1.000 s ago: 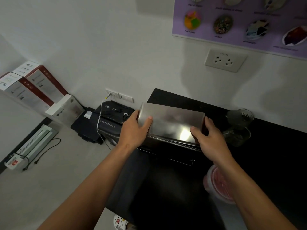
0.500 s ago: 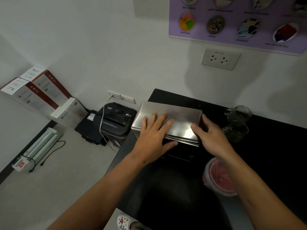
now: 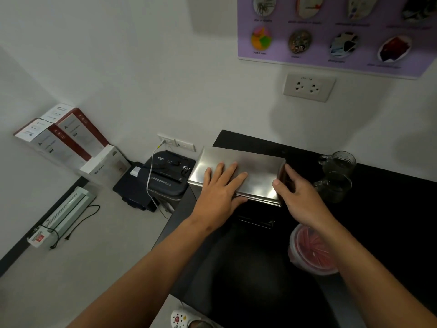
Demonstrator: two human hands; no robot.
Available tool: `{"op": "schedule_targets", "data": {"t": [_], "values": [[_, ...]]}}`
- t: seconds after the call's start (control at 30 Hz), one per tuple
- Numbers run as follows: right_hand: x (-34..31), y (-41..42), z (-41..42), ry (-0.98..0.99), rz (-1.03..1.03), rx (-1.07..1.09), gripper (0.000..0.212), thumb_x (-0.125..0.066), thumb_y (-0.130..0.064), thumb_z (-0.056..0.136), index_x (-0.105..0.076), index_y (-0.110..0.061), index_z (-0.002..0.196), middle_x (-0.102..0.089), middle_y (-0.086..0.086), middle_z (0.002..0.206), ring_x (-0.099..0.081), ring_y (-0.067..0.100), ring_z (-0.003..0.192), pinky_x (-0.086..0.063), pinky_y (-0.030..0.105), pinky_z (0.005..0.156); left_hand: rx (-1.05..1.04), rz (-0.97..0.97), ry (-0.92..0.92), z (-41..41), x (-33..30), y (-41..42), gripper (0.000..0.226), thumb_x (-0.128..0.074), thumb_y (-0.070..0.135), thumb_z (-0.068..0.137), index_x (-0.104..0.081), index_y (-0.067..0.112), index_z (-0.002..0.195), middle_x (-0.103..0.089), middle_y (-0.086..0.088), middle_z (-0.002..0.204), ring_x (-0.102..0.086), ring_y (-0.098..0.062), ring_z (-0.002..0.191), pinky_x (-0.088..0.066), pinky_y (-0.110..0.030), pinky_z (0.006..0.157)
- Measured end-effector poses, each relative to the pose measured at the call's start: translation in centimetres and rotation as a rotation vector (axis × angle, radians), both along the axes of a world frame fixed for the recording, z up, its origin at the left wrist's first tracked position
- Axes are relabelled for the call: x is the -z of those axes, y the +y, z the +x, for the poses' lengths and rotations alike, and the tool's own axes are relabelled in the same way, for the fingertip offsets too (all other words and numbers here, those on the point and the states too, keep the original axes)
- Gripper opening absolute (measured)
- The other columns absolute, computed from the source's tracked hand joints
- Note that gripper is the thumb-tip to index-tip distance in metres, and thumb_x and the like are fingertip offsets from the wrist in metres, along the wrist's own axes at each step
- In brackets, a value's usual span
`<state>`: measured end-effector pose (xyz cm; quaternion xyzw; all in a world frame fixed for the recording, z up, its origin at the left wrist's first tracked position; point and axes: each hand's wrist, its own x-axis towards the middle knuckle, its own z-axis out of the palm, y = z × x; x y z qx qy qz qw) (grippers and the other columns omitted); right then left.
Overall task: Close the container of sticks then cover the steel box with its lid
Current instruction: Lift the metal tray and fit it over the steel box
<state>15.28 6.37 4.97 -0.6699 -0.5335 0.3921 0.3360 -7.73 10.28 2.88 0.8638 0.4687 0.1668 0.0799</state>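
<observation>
Head view, looking down on both hands at a steel box (image 3: 257,204) on the black counter (image 3: 383,209). Left hand (image 3: 220,192) laid flat, fingers spread, palm pressing on the lid (image 3: 255,174); grip fully open, nothing clasped. Right hand (image 3: 300,197) cupped against the lid's right end, thumb on the near edge and fingers curled round the far side; a loose steadying hold, not closed tight. Judged to be on the second step: lid already over the box and being seated. Near front edge appears to sit slightly proud of the box rim below the left palm, so probably not fully down. Next move likely calls for even downward pressure from the flat palm while the right grip squares the end, then release. Box contents hidden under the lid. Just below the right wrist, a round clear container of sticks (image 3: 312,249), pink-red sticks visible through its top, which looks closed, though hard to tell for certain. Beyond the right hand, two glass cups (image 3: 335,176) stacked or standing close together, contents not discernible. Risk: lid sliding on smooth steel if pushed off-centre.
</observation>
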Motion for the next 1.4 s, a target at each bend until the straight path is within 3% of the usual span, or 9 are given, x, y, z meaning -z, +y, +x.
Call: {"op": "schedule_targets", "data": {"t": [0.1, 0.33, 0.53, 0.77, 0.93, 1.03, 1.1, 1.2, 1.4], "values": [[0.4, -0.9, 0.9, -0.212, 0.123, -0.115, 0.063, -0.055, -0.033, 0.106, -0.03, -0.022, 0.163, -0.025, -0.005, 0.17, -0.02, 0.009, 0.156, -0.021, 0.029, 0.123, 0.001, -0.002, 0.009, 0.0, 0.0, 0.0, 0.064, -0.075, 0.036, 0.093, -0.054, 0.017, 0.15, -0.044, -0.014, 0.162, -0.033, -0.045, 0.152, -0.024, -0.069, 0.122], [1.7, -0.8, 4.1, -0.618, 0.307, -0.54, 0.084, -0.073, -0.05, 0.091, -0.032, -0.031, 0.161, -0.011, -0.004, 0.175, -0.003, 0.019, 0.163, -0.022, 0.052, 0.128, 0.028, 0.051, 0.039, 0.9, 0.1, -0.5, 0.068, -0.077, 0.04, 0.09, -0.053, 0.017, 0.15, -0.044, -0.018, 0.161, -0.036, -0.048, 0.15, -0.026, -0.068, 0.121], [2.2, 1.2, 5.7, -0.759, 0.358, -0.671, 0.089, -0.072, -0.049, 0.091, -0.02, -0.037, 0.163, -0.002, -0.008, 0.175, 0.006, 0.016, 0.163, -0.003, 0.041, 0.128, 0.018, 0.06, 0.006, 1.2, 0.5, -0.5, 0.065, -0.078, 0.036, 0.09, -0.056, 0.016, 0.148, -0.047, -0.017, 0.16, -0.037, -0.049, 0.15, -0.026, -0.069, 0.12], [2.7, 1.3, 5.9, -0.738, 0.472, -0.641, 0.079, -0.079, -0.044, 0.086, -0.045, -0.029, 0.155, -0.032, 0.002, 0.169, -0.019, 0.023, 0.159, -0.019, 0.048, 0.125, 0.037, 0.121, -0.006, 1.4, 1.2, -0.5, 0.062, -0.083, 0.029, 0.086, -0.061, 0.014, 0.143, -0.054, -0.017, 0.155, -0.044, -0.051, 0.145, -0.03, -0.071, 0.115], [3.4, 1.1, 6.0, -0.71, 0.492, -0.62, 0.075, -0.076, -0.045, 0.088, -0.046, -0.028, 0.155, -0.03, 0.002, 0.169, -0.018, 0.026, 0.159, -0.016, 0.047, 0.124, 0.026, 0.149, -0.018, 1.5, 1.5, -0.6, 0.061, -0.082, 0.029, 0.087, -0.061, 0.014, 0.142, -0.054, -0.017, 0.155, -0.044, -0.05, 0.145, -0.029, -0.069, 0.117], [3.6, 0.9, 6.1, -0.685, 0.528, -0.602, 0.069, -0.064, -0.054, 0.091, -0.052, -0.025, 0.152, -0.035, 0.007, 0.168, -0.025, 0.03, 0.158, -0.025, 0.051, 0.123, 0.05, 0.173, -0.049, 1.8, 1.6, -1.0, 0.058, -0.083, 0.027, 0.087, -0.063, 0.014, 0.139, -0.056, -0.017, 0.153, -0.045, -0.048, 0.146, -0.031, -0.068, 0.117], [3.7, 0.6, 6.1, -0.668, 0.578, -0.585, 0.062, -0.06, -0.054, 0.091, -0.062, -0.02, 0.144, -0.045, 0.01, 0.162, -0.037, 0.033, 0.153, -0.036, 0.053, 0.12, 0.088, 0.205, -0.079, 2.3, 2.0, -1.5, 0.053, -0.084, 0.023, 0.086, -0.067, 0.013, 0.135, -0.059, -0.015, 0.15, -0.048, -0.044, 0.144, -0.036, -0.067, 0.117], [3.7, -0.1, 6.1, -0.621, 0.68, -0.544, 0.045, -0.072, -0.041, 0.09, -0.074, -0.014, 0.126, -0.061, 0.013, 0.146, -0.057, 0.032, 0.137, -0.052, 0.052, 0.108, 0.129, 0.254, -0.139, 3.0, 2.7, -2.1, 0.043, -0.083, 0.013, 0.086, -0.072, 0.014, 0.127, -0.065, -0.014, 0.14, -0.054, -0.038, 0.139, -0.043, -0.062, 0.114], [3.6, -0.5, 5.8, -0.646, 0.724, -0.536, 0.036, -0.076, -0.031, 0.088, -0.077, -0.011, 0.118, -0.066, 0.015, 0.136, -0.067, 0.03, 0.12, -0.058, 0.046, 0.098, 0.127, 0.306, -0.173, 3.4, 3.0, -1.9, 0.032, -0.081, 0.008, 0.087, -0.077, 0.013, 0.119, -0.07, -0.013, 0.129, -0.061, -0.035, 0.128, -0.046, -0.053, 0.109]]}}
